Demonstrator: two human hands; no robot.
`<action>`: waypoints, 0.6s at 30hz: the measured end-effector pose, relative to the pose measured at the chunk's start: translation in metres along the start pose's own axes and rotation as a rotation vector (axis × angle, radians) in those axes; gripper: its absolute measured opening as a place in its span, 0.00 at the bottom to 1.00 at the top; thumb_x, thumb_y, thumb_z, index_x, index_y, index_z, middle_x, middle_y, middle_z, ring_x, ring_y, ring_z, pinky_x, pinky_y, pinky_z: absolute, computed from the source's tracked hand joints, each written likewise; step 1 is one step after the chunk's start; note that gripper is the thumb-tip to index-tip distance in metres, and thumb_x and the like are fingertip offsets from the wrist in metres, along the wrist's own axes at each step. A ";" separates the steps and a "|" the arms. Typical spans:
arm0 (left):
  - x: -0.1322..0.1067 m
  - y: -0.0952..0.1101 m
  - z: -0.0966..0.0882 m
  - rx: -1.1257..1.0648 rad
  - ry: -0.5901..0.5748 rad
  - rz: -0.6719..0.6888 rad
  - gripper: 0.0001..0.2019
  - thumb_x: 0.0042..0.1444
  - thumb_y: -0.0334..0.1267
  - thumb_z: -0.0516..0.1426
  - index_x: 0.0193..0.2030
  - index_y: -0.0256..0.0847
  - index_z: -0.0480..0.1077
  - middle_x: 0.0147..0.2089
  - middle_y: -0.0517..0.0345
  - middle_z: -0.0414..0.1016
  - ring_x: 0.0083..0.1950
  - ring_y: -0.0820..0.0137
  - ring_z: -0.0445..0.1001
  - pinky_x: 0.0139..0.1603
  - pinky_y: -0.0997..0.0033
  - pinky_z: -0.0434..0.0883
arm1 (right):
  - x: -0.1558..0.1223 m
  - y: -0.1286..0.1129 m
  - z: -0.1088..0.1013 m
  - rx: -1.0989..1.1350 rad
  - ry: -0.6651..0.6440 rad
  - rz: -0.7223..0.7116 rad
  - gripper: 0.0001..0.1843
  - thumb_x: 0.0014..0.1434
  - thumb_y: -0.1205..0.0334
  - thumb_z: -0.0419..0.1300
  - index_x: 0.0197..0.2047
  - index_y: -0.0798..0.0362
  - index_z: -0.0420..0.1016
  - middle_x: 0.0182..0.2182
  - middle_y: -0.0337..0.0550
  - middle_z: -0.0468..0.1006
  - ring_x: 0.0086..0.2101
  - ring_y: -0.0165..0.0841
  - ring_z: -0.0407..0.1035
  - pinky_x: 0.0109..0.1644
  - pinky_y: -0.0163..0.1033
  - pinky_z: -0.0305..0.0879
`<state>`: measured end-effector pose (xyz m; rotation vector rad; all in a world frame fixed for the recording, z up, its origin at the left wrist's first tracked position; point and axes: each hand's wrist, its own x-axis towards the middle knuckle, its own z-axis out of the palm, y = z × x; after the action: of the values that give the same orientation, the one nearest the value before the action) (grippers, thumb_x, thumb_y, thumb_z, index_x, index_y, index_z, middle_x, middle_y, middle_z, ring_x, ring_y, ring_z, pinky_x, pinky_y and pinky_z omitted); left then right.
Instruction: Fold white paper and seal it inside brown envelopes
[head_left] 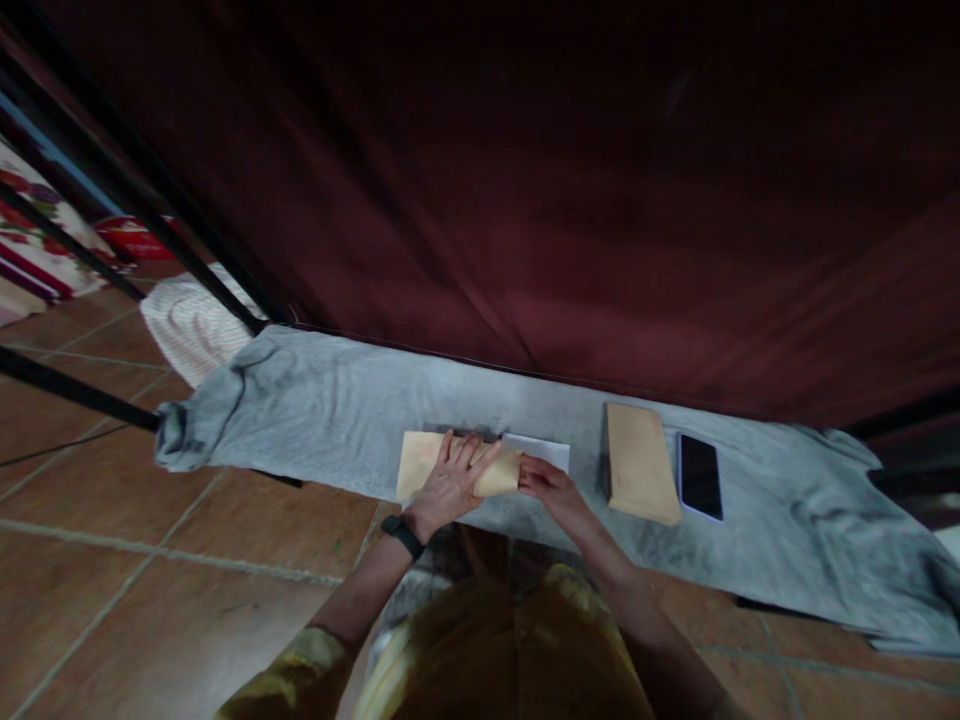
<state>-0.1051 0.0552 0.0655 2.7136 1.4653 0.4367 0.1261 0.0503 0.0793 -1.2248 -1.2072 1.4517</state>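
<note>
A tan paper envelope point(416, 462) lies across the grey cloth in front of me. My left hand point(451, 482), with a dark watch on its wrist, rests flat over the envelope's middle, fingers spread. At the envelope's right end, my right hand point(551, 488) has its fingers curled together on the edge; the fingertips are partly hidden. White paper point(541, 449) shows behind that end, reaching past my right fingers, and I cannot tell whether it is partly inside. Farther right lies a neat stack of tan envelopes point(641, 464), apart from both hands.
A phone point(700, 478) with a dark screen lies right of the stack. Grey cloth point(337, 400) covers the long, narrow surface. Behind it hangs a dark red curtain point(480, 220). Black metal bars point(90, 390) stand at the left, above a tiled floor point(247, 530).
</note>
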 end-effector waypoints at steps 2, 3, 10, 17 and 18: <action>-0.004 0.001 0.000 -0.009 0.009 -0.028 0.48 0.52 0.40 0.65 0.77 0.42 0.47 0.65 0.39 0.65 0.69 0.48 0.61 0.74 0.37 0.43 | 0.003 -0.005 -0.008 0.189 -0.032 0.069 0.13 0.54 0.52 0.66 0.41 0.49 0.81 0.41 0.45 0.84 0.44 0.42 0.78 0.54 0.51 0.73; -0.005 0.002 0.000 -0.014 0.018 -0.037 0.49 0.52 0.41 0.65 0.77 0.41 0.46 0.65 0.38 0.66 0.69 0.48 0.61 0.73 0.37 0.44 | 0.004 -0.007 -0.011 0.226 -0.049 0.086 0.13 0.53 0.52 0.67 0.40 0.50 0.81 0.41 0.46 0.84 0.44 0.42 0.78 0.53 0.50 0.73; -0.007 0.019 0.000 -0.053 0.043 0.025 0.46 0.52 0.42 0.66 0.75 0.42 0.52 0.67 0.37 0.64 0.70 0.46 0.59 0.73 0.34 0.45 | 0.007 -0.002 -0.006 -0.210 -0.223 0.005 0.08 0.52 0.58 0.61 0.26 0.49 0.80 0.26 0.39 0.81 0.31 0.38 0.74 0.38 0.41 0.72; -0.020 0.040 0.000 -0.041 -0.023 0.087 0.43 0.50 0.38 0.67 0.73 0.49 0.56 0.68 0.42 0.62 0.71 0.47 0.58 0.73 0.33 0.45 | -0.013 0.014 -0.017 -0.521 -0.391 -0.077 0.10 0.51 0.65 0.59 0.33 0.48 0.82 0.39 0.44 0.85 0.42 0.43 0.76 0.51 0.45 0.71; -0.021 0.043 -0.001 -0.042 -0.031 0.090 0.44 0.50 0.37 0.67 0.73 0.49 0.56 0.67 0.43 0.62 0.71 0.47 0.58 0.73 0.34 0.45 | -0.016 0.015 -0.018 -0.503 -0.431 -0.099 0.12 0.52 0.64 0.58 0.36 0.48 0.82 0.42 0.43 0.85 0.44 0.44 0.76 0.54 0.47 0.70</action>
<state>-0.0812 0.0140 0.0680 2.7485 1.3153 0.4214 0.1458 0.0353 0.0661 -1.1772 -1.9887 1.4250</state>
